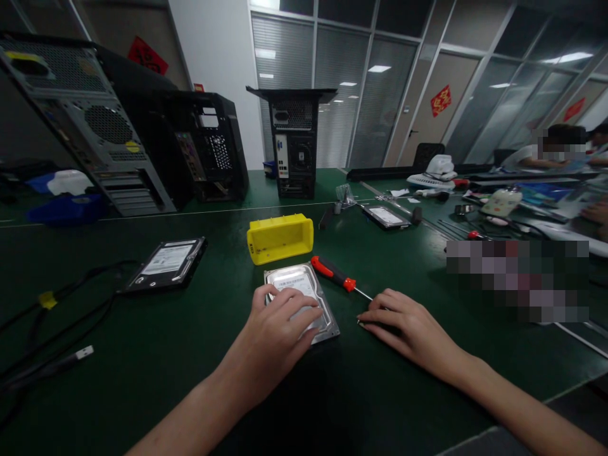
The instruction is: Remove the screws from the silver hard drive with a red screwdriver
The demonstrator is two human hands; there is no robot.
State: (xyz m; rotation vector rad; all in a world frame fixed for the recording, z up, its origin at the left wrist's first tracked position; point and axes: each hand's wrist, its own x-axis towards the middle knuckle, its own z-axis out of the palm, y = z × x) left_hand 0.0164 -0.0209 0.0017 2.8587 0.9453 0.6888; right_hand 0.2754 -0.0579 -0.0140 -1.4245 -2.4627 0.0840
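Note:
A silver hard drive (327, 316) with a white label lies flat on the green table, partly covered by my left hand (287, 316). The fingers of that hand curl over its top, with the thumb towards the right side. To the right, my right hand (401, 320) is low over the table, thumb and fingertips pinched together. A tiny bright speck shows at those fingertips, too small to name. Beside the drive is a red and black screwdriver (335, 273), its shaft running under my right fingers. Just behind the drive, a yellow plastic bin (280, 239) faces me with its opening.
Another hard drive (168, 263) lies left, near black cables (52, 364). Computer cases (294, 142) stand along the back. A third drive (386, 216) is farther back right. Tools and a white glue gun-like item (439, 168) clutter the right, where a person (546, 155) sits beyond.

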